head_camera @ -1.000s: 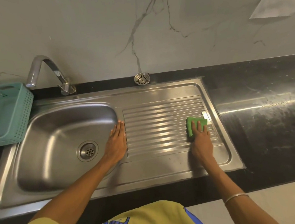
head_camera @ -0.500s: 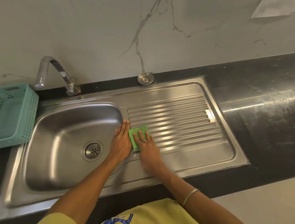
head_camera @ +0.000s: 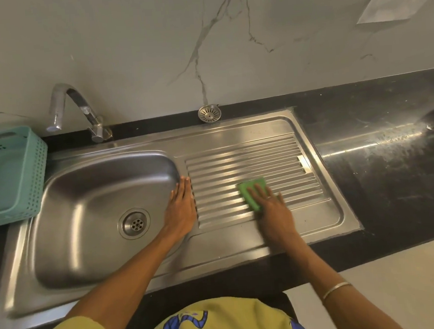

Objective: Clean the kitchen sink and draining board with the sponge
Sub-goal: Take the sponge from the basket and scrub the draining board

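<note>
Head view: the right hand (head_camera: 273,213) presses flat on the green sponge (head_camera: 250,189) mid draining board (head_camera: 236,160), the left hand (head_camera: 181,208) lies flat beside the sink (head_camera: 83,200); unpinched, the sponge may skid out sideways.

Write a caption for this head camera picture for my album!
Right hand presses a green sponge on the ribbed draining board; left hand rests flat by the sink.

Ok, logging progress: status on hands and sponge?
Left hand flat on steel sink rim. Right hand presses green rectangular sponge on ribbed steel draining board. Nothing blocking.
</note>
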